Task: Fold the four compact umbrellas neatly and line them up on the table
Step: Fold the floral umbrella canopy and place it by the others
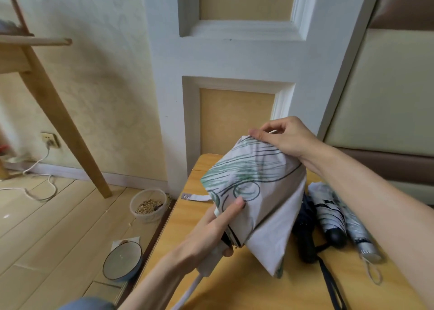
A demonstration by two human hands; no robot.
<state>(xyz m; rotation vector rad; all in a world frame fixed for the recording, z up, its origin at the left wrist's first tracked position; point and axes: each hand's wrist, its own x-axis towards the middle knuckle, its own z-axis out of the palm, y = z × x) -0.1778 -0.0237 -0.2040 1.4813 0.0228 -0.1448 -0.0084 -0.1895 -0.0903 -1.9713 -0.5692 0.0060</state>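
Observation:
A white compact umbrella with green and black line drawing (258, 192) is held above the wooden table (234, 286), its canopy loose and unrolled. My left hand (211, 234) grips its white handle end, thumb pressed on the fabric. My right hand (281, 138) pinches the canopy at the top end. Its closing strap with a snap (195, 196) hangs out to the left. Three folded umbrellas lie side by side on the table's right: a dark navy one (305, 234), a black-and-white one (328, 215) and a silver one (359, 234).
On the floor at the left stand a plastic tub of grain (148, 205) and a dark-rimmed bowl (122, 261). A wooden table leg (63, 119) slants down there, with a white cable (40, 185) on the floor. A white panelled door (234, 63) is behind the table.

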